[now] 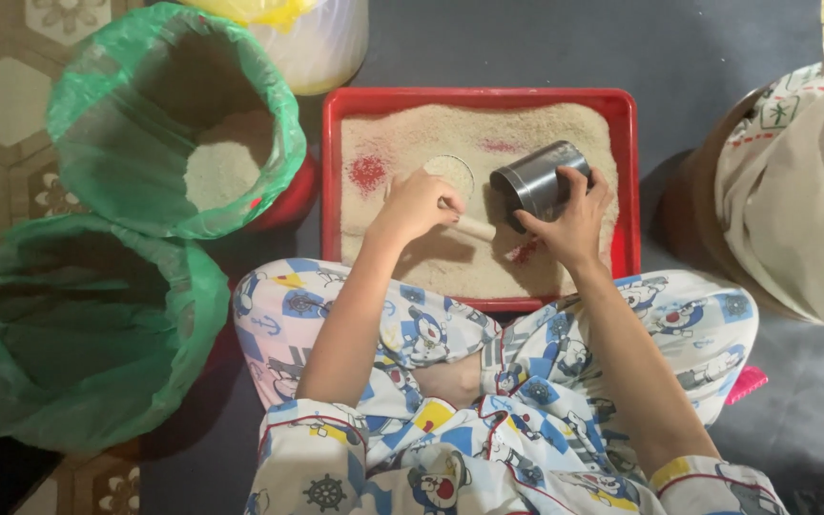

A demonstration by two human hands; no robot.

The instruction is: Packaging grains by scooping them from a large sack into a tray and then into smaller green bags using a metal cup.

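Over the red plastic tray [332, 172] of pale rice in front of my crossed legs, my left hand [414, 205] is closed round the wooden handle of a small round spoon [451, 176], its bowl heaped with grains at about twelve o'clock from my knuckles. My right hand [572, 221] is wrapped round a smooth steel cup [537, 179], tilted with its mouth toward the spoon at nine o'clock. I judge it best to keep the cup low and the spoon level. At ten o'clock, a green-lined bucket [97, 105] holds more rice.
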